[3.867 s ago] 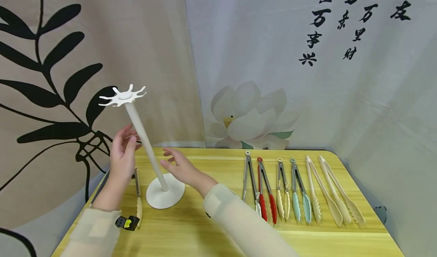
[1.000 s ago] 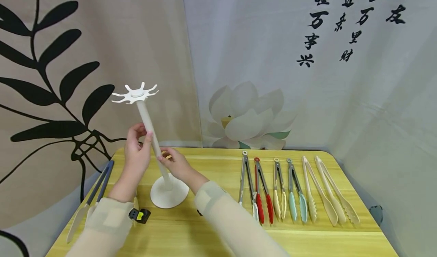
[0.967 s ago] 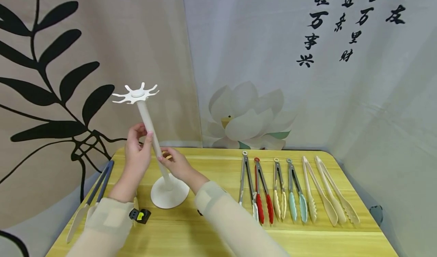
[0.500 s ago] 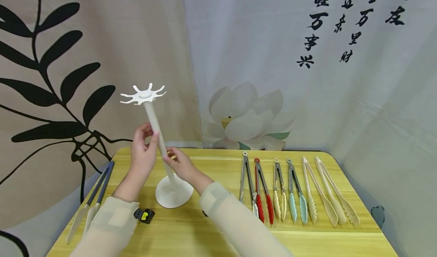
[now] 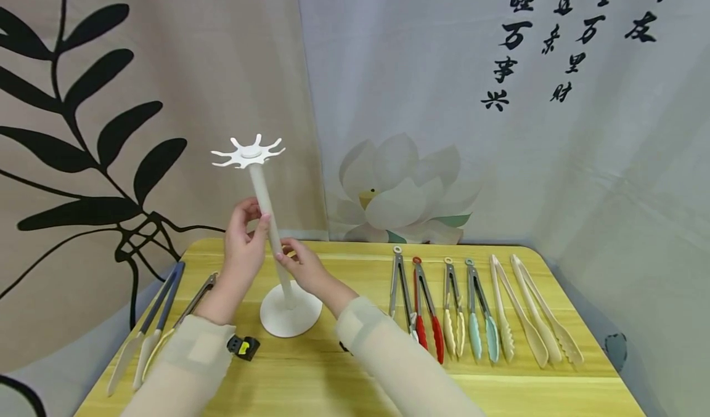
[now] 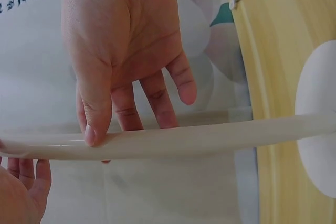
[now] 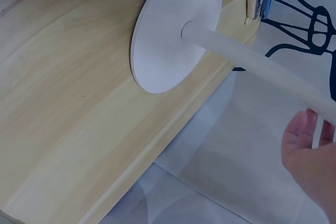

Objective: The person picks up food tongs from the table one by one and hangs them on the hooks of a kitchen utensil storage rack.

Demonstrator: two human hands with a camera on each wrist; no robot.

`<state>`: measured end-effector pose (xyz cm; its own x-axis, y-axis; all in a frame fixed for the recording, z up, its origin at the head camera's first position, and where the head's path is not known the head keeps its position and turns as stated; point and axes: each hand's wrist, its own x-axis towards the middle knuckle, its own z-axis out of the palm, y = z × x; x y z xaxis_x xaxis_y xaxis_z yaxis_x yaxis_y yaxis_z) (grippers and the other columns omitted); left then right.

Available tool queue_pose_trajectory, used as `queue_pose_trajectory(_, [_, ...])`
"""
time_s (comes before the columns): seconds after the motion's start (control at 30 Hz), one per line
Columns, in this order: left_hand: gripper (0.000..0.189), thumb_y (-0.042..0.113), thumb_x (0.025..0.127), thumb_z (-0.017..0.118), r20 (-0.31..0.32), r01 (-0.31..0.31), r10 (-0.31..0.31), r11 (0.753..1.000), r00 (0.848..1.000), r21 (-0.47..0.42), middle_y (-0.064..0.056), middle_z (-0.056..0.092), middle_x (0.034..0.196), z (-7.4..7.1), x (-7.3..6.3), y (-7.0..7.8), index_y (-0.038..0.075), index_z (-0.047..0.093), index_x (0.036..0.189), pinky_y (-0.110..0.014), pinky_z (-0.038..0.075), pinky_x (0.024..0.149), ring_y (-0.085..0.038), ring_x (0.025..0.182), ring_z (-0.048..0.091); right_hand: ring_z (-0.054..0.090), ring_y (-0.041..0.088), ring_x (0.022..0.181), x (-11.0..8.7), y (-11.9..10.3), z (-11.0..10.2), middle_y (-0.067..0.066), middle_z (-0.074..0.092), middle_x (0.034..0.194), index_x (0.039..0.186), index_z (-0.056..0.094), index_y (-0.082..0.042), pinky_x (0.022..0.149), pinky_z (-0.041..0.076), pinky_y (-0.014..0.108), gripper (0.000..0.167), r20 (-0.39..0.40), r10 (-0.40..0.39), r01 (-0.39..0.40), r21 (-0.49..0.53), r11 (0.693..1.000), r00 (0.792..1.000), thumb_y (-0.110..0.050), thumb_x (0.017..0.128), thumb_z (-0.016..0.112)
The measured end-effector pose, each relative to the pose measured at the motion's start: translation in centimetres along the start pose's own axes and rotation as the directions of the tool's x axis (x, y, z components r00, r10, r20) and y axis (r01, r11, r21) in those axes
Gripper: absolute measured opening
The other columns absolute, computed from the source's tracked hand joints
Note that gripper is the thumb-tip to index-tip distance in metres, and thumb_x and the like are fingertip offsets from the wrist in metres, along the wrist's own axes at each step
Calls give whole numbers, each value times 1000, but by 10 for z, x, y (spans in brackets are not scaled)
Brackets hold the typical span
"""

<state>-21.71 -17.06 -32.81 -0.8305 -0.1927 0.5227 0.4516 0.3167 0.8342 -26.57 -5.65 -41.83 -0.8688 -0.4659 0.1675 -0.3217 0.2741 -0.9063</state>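
A white utensil stand stands on the wooden table (image 5: 355,398). It has a round base (image 5: 280,318), a tall pole (image 5: 259,186) that leans left in the head view, and a crown of curved hooks (image 5: 249,154) on top, which hold nothing. My left hand (image 5: 244,251) grips the pole around mid-height, thumb in front and fingers behind. Lower down, my right hand (image 5: 310,269) pinches it from the right. In the left wrist view, the right hand's thumb (image 6: 94,136) presses on the near side, and a fingertip shows past the far edge.
Several tongs line the right side: grey-handled (image 5: 400,281), red (image 5: 427,300), cream (image 5: 453,300), teal (image 5: 479,300) and plain beige (image 5: 518,306). At the left edge lie blue-handled tongs (image 5: 161,312), with metal-handled tongs (image 5: 201,294) partly behind my left arm. Curtains hang behind.
Both hands have come onto the pole since the oldest frame, when they were apart from it. The stand has shifted right with them, and the metal-handled tongs show again beside my left arm.
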Motion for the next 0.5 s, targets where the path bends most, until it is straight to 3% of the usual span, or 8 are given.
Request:
queue_pose_trajectory(0.27, [34,5,96,50,34,10,-10,1000,999,17,-20,53,108,7,-1,3,-10,44,126,-10,44,74,-13,101,47,55,19,103,-4,3,-7,9,57,118,130,51,-11,87,46,27,35,-22,-24,24,-12,1000,999,-25,98,49])
queue_pose_trajectory(0.5, [34,5,96,50,46,3,-2,1000,999,-7,-20,53,110,12,-1,0,-8,45,127,-9,44,73,-13,102,48,53,20,106,-7,7,-14,9,57,118,132,50,-11,91,44,29,36,-24,-24,24,-3,1000,999,-25,99,48])
